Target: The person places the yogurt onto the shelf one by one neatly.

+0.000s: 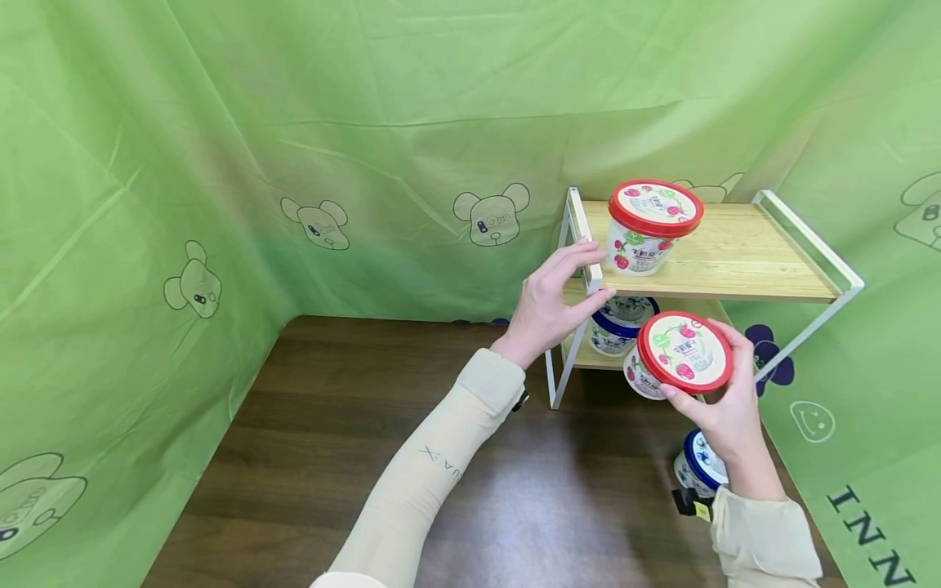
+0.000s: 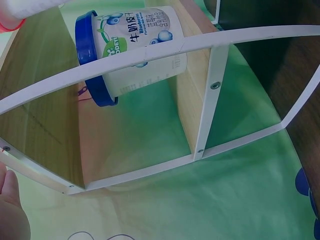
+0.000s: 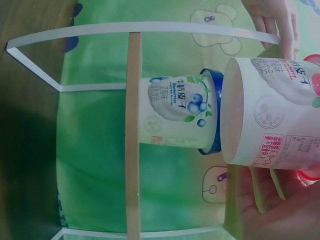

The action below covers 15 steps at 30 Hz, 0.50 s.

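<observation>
My right hand (image 1: 724, 416) holds a white tub with a red lid and strawberry print (image 1: 687, 351), tilted in front of the shelf's upper board; its underside faces left in the right wrist view. With fingers stretched out, my left hand (image 1: 547, 306) rests on the white metal side frame (image 1: 586, 245) at the left end of the shelf. Beside those fingertips, a second red-lidded tub (image 1: 647, 233) stands upright on the top board (image 1: 742, 253). A blue-lidded blueberry tub (image 3: 177, 110) stands on the lower board, partly hidden in the head view.
Another blue-lidded tub (image 1: 702, 465) is low down near my right wrist, partly covered by the forearm. Dark wood flooring (image 1: 331, 457) spreads left of the shelf. Green printed cloth (image 1: 412, 163) hangs behind and on both sides.
</observation>
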### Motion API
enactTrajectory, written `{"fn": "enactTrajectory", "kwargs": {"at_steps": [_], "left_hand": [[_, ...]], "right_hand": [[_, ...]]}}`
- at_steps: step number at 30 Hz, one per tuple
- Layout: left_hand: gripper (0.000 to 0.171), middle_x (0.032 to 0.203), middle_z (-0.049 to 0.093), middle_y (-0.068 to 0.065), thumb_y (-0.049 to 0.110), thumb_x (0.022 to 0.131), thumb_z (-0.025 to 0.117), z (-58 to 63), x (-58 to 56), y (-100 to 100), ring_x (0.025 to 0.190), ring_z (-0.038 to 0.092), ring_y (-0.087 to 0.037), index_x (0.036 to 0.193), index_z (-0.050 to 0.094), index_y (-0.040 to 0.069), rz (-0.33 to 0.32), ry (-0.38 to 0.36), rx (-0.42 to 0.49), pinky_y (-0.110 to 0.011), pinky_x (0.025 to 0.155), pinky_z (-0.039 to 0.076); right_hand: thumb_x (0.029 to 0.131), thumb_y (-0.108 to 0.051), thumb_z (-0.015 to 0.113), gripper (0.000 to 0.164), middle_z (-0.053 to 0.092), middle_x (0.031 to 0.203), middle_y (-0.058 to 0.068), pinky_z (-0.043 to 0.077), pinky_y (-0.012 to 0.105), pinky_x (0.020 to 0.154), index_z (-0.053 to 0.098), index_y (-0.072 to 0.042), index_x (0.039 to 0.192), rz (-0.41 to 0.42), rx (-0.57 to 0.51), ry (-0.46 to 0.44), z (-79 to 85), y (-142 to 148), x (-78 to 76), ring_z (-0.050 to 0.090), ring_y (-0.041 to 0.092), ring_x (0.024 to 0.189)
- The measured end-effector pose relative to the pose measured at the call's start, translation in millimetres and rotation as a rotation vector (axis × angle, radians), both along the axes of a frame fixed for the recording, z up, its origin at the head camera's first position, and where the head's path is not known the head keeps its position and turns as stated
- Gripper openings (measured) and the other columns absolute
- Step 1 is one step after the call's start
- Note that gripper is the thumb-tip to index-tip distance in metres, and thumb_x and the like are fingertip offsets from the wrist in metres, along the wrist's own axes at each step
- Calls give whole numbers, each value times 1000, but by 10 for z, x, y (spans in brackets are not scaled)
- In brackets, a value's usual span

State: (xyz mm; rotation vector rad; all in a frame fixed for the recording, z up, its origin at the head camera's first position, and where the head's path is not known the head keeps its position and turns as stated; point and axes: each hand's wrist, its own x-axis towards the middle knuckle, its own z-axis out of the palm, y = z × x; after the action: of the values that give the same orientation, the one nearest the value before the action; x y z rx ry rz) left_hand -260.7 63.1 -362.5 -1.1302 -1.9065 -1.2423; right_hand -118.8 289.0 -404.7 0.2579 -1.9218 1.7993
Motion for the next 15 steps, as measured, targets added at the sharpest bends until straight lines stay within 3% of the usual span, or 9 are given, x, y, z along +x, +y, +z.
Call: {"fn": "enactTrajectory", "kwargs": {"at_steps": [7, 15], "left_hand": [[45, 140, 59, -11, 20, 89, 81, -4, -5, 5, 136, 46, -7, 128, 65, 4, -4, -2, 4, -24, 112, 34], [45, 140, 59, -12, 19, 89, 81, -7, -4, 1, 136, 46, -7, 128, 65, 4, -4, -11, 5, -24, 112, 35]], "right_hand": [[68, 22, 70, 91, 46, 139, 9, 47, 13, 92, 36, -9, 146, -88, 76, -14, 71, 44, 8, 45, 20, 125], [73, 18, 65, 80, 51, 136, 13, 49, 16, 90, 41, -3, 146, 7, -100, 57, 78, 78, -14, 50, 21, 120]]}}
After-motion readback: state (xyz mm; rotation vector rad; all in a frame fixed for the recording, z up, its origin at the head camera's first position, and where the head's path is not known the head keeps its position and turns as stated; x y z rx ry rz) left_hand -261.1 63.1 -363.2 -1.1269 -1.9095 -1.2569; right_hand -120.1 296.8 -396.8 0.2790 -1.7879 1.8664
